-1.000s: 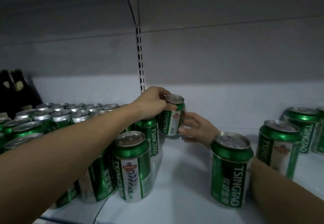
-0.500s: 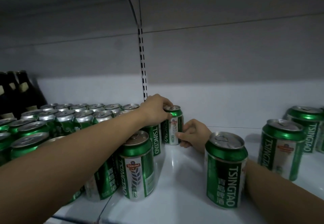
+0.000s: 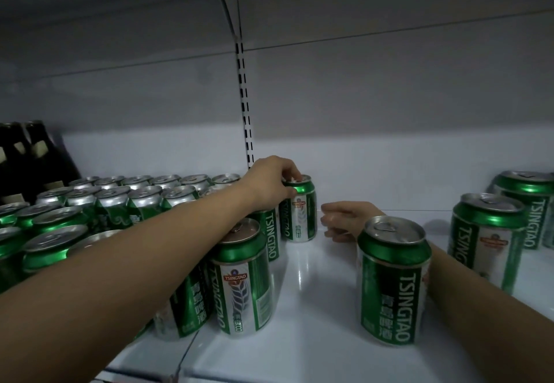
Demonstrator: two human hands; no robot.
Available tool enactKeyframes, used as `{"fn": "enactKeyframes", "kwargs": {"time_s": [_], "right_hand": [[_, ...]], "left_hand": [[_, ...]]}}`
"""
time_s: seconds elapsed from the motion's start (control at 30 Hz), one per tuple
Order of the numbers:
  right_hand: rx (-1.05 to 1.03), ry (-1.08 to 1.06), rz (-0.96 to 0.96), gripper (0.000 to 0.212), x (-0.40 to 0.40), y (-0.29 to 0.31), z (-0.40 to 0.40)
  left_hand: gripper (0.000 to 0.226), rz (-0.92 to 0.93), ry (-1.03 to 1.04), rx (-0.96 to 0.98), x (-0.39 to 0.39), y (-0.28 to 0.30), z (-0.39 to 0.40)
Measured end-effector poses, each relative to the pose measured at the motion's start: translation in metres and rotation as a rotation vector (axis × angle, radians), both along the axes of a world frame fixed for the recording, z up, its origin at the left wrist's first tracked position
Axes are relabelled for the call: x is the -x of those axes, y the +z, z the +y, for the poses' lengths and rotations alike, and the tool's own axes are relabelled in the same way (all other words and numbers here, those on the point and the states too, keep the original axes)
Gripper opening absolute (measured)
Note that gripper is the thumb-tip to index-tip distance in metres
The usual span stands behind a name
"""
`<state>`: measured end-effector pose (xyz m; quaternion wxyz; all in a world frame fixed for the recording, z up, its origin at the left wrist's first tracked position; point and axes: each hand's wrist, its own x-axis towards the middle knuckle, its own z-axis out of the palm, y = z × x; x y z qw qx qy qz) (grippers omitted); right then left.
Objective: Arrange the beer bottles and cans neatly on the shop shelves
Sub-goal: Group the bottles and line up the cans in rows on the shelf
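Green-and-white cans (image 3: 392, 283) – silver tops, white shelf (image 3: 302, 307), dark bottles (image 3: 33, 154)

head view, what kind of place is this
Most likely a shop's beer shelf: rows of identical green cans, dark bottles at far left, and a slotted upright on the back wall of a white shelf.

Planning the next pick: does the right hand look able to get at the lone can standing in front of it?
Probably yes. The right hand is open just behind the lone can, its forearm running alongside it, with nothing between; drawing back should reach it.
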<state>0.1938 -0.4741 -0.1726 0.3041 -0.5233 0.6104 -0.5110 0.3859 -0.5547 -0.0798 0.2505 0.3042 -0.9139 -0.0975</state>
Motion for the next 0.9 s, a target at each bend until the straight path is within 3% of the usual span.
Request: {"fn": "enactKeyframes", "kwargs": {"time_s": [0.1,0.23,0.3,0.4,0.5,0.57,0.63,0.7,0.73,0.9], "right_hand": [[0.012,0.008,0.062,0.011,0.002,0.014,0.008],[0.078,0.027,-0.021,0.020,-0.005,0.037,0.026],[0.127,0.009,-0.031,0.022,-0.008,0.047,0.034],[0.214,-0.051,-0.105,0.023,-0.018,0.063,0.041],[0.279,-0.057,-0.143,0.032,-0.029,0.076,0.052],[0.261,0.003,-0.078,0.044,-0.029,0.081,0.066],[0.171,0.053,0.035,0.054,-0.023,0.084,0.084],[0.038,0.065,0.082,0.061,-0.019,0.078,0.097],[-0.017,0.063,0.085,0.063,-0.019,0.073,0.100],[-0.125,0.164,-0.012,0.063,-0.031,0.044,0.102]], "left_hand": [[0.029,-0.041,-0.005,0.050,-0.001,0.001,0.003],[0.032,-0.217,0.013,0.124,-0.006,0.016,0.011],[0.033,-0.206,-0.040,0.076,-0.007,0.034,0.026],[0.026,0.063,-0.176,-0.041,-0.002,0.054,0.057],[0.016,0.495,-0.289,-0.077,0.004,0.041,0.099],[0.016,0.751,-0.368,-0.139,0.004,0.012,0.127],[0.019,0.872,-0.451,-0.086,0.003,-0.023,0.137],[0.026,0.846,-0.460,0.073,0.005,-0.057,0.128],[0.032,0.811,-0.476,0.061,0.006,-0.068,0.122],[0.067,0.597,-0.598,-0.354,0.007,-0.082,0.125]]}}
